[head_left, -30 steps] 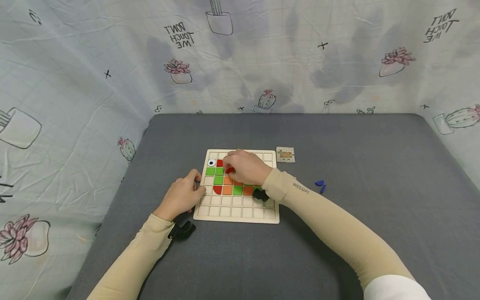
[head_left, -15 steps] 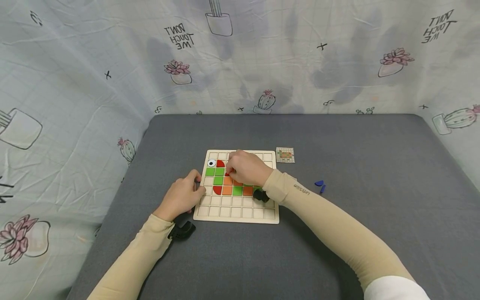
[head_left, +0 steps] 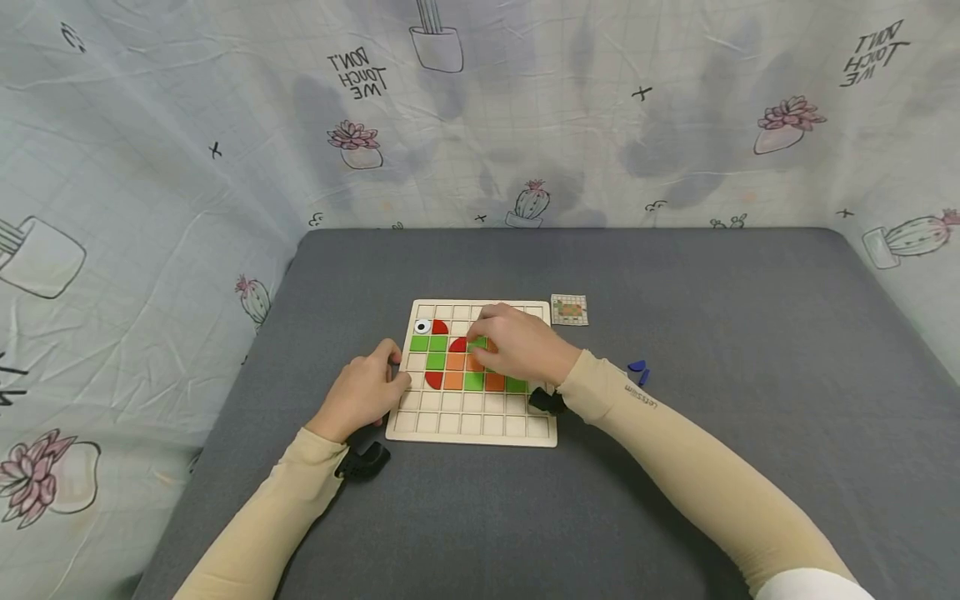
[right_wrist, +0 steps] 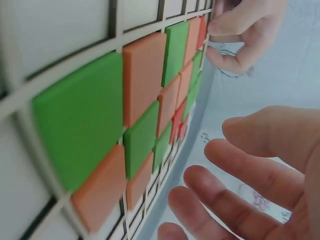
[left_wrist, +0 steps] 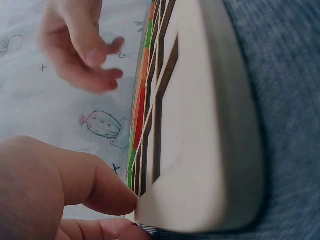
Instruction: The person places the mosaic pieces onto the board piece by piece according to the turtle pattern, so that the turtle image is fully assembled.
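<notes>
A pale wooden grid board [head_left: 472,429] lies on the table, set with green tiles [head_left: 419,342], orange tiles [head_left: 453,381], rounded red pieces [head_left: 458,344] and a white eye piece [head_left: 422,327]. My left hand [head_left: 360,392] pinches the board's left edge; in the left wrist view its thumb [left_wrist: 107,192] lies at the rim near a corner. Over the middle of the board hovers my right hand [head_left: 521,346], covering some cells in the head view. The right wrist view shows its fingers [right_wrist: 240,160] spread apart beside the tiles, holding nothing.
Two small blue pieces [head_left: 637,366] lie on the grey table [head_left: 712,333] right of the board, close to the right sleeve [head_left: 697,467]. A small printed pattern card [head_left: 569,309] sits by the board's upper right corner. A patterned cloth [head_left: 480,125] hangs behind the table.
My right hand has drawn back to the right, and its bunched fingers have spread. The red piece beneath its fingertips now shows in its cell. My left hand stays put.
</notes>
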Available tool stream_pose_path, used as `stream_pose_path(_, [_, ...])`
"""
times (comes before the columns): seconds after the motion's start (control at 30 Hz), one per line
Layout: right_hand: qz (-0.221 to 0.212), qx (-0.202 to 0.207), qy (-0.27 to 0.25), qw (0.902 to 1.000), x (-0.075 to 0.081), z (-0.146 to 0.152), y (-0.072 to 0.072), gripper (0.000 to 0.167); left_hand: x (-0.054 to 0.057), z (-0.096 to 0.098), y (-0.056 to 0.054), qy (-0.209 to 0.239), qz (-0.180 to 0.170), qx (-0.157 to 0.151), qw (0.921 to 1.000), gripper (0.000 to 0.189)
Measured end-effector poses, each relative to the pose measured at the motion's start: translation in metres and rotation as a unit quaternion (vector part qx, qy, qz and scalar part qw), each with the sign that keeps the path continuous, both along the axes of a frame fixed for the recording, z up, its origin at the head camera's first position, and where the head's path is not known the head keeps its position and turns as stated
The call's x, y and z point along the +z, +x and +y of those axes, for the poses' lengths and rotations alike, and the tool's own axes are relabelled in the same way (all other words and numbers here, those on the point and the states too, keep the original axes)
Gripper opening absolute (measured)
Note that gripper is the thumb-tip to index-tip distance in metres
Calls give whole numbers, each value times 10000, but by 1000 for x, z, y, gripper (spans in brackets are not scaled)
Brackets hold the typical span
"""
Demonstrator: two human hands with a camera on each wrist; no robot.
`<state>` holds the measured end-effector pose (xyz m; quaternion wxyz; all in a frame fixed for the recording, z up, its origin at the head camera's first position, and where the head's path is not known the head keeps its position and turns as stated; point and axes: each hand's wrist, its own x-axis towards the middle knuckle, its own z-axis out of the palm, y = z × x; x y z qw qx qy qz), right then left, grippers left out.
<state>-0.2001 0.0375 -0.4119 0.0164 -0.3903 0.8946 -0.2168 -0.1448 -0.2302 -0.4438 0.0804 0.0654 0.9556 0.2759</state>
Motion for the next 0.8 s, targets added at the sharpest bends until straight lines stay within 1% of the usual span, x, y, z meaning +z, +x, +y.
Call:
stream_pose_path(0.2, [173, -63, -248, 9995, 2, 26, 13, 15, 0, 0, 0, -16, -14, -10, 10000, 22])
stream_pose_path(0.5, [501, -580, -330, 9965, 6, 72, 34, 16, -1, 0, 0, -13, -59, 2, 10000, 22])
stream_pose_path(0.6, [506, -746, -298, 9955, 5, 85, 40, 17, -2, -1, 0, -23, -60, 12, 10000, 22])
stream_pose_path(0.8, [349, -1093, -223, 9931, 0, 111, 51, 20, -4, -1, -1, -19, -64, 15, 10000, 22])
